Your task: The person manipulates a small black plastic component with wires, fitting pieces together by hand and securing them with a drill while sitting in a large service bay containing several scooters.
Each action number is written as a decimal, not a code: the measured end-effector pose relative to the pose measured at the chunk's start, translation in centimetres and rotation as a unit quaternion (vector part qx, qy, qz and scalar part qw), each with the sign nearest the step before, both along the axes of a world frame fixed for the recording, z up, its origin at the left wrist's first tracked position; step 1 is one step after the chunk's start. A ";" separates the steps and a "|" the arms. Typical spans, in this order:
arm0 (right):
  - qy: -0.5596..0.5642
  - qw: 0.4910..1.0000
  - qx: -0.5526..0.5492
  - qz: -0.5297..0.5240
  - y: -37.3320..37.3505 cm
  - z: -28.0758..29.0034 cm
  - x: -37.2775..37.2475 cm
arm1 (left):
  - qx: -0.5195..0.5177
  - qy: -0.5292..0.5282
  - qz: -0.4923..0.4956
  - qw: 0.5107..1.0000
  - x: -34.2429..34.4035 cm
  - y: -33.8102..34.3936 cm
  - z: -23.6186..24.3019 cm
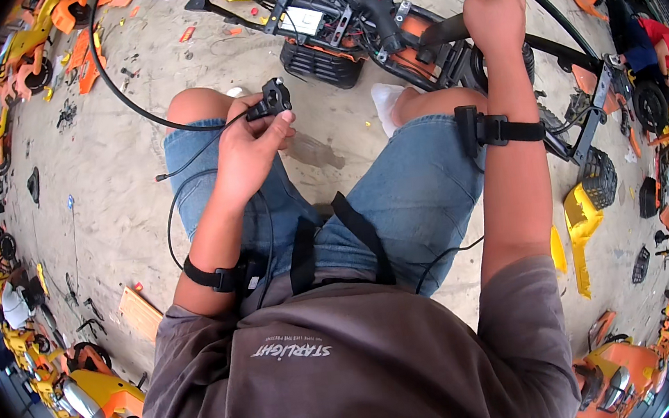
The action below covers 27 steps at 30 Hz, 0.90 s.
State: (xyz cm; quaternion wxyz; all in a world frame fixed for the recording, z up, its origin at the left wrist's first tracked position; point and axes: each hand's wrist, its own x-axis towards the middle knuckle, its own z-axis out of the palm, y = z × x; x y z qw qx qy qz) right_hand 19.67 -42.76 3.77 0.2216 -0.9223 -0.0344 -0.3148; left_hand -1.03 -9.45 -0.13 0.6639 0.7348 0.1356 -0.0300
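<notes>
- The left grip is pinched around a small black clamp, with the thumb on one side.
- The clamp is up above the person's left knee, near the top end of that hand.
- A long black cable makes a big curve and comes down to the left grip.
- The right grip is up high with bent fingers, next to a dark bar. I cannot tell if it is holding the bar.
- Past the hands is a black metal frame with orange bits and wires.
- A black drill lies on the frame.
- A black box with ridges is on the frame's left side.
- Blue shorts cover the person's legs, which are spread apart.
- On the floor, a flat wooden board is at the left and a yellow panel is at the right.
- Far right, there is a person in red.
</notes>
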 end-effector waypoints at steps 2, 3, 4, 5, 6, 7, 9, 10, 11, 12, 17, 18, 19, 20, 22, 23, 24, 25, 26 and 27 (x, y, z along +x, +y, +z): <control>0.003 1.000 0.003 -0.002 -0.3 0.0 0.6 | -0.010 -0.010 0.007 1.000 -0.1 0.0 -0.4; -0.001 1.000 0.011 0.009 -0.3 0.1 0.6 | -0.009 -0.009 0.006 1.000 0.0 0.1 -0.5; -0.003 1.000 0.014 0.017 -0.2 0.2 0.5 | -0.009 -0.007 0.005 1.000 0.0 0.1 -0.6; -0.005 1.000 0.017 0.024 -0.1 0.3 0.5 | 0.000 0.002 0.007 1.000 -0.1 0.1 -0.7; -0.009 0.999 0.016 0.030 -0.2 0.4 0.5 | -0.001 0.001 0.004 1.000 -0.1 -0.2 -0.6; -0.019 0.999 0.027 0.022 0.1 0.2 0.3 | -0.003 0.000 0.000 1.000 0.0 -0.5 -0.5; -0.005 0.999 0.032 0.012 0.5 0.3 -0.3 | -0.007 -0.003 -0.004 1.000 0.1 -1.3 0.0; 0.002 0.999 0.034 0.008 0.5 0.3 -0.5 | -0.009 -0.004 -0.004 1.000 0.1 -1.8 0.2; -0.007 0.999 0.032 0.003 0.4 0.2 -0.5 | -0.012 -0.005 -0.004 1.000 0.1 -2.2 0.5; -0.005 1.000 0.030 0.002 0.3 0.2 -0.5 | -0.012 -0.007 -0.015 1.000 -0.1 -2.6 0.6; -0.033 0.999 0.040 0.016 -0.1 -0.3 -0.2 | 0.005 -0.005 -0.048 0.999 -0.9 -3.1 1.5; -0.021 0.999 0.046 0.012 0.2 -0.1 -0.4 | 0.019 0.001 -0.053 0.998 -1.0 -2.9 1.5; -0.008 0.999 0.051 0.008 0.7 0.2 -0.6 | 0.033 0.007 -0.057 0.998 -1.1 -2.7 1.3; 0.004 0.998 0.057 0.004 1.0 0.4 -0.8 | 0.046 0.012 -0.061 0.997 -1.1 -2.4 1.3; -0.002 0.999 0.044 -0.004 0.8 0.3 -0.8 | 0.034 0.009 -0.055 0.998 -1.0 -2.7 1.0; -0.005 0.999 0.037 -0.007 0.7 0.2 -0.8 | 0.027 0.008 -0.052 0.998 -0.9 -2.8 0.9; -0.008 0.999 0.035 -0.009 0.6 0.1 -0.8 | 0.018 0.005 -0.046 0.999 -1.0 -3.0 0.6; -0.011 0.999 0.032 -0.010 0.5 0.0 -0.8 | 0.009 0.002 -0.041 0.999 -0.9 -3.1 0.3; -0.014 0.999 0.029 -0.012 0.5 0.0 -0.8 | 0.000 -0.002 -0.035 0.999 -0.8 -3.1 0.0; -0.016 1.000 0.025 -0.005 0.4 -0.1 -0.9 | -0.005 -0.003 -0.039 0.999 -0.8 -3.2 -0.1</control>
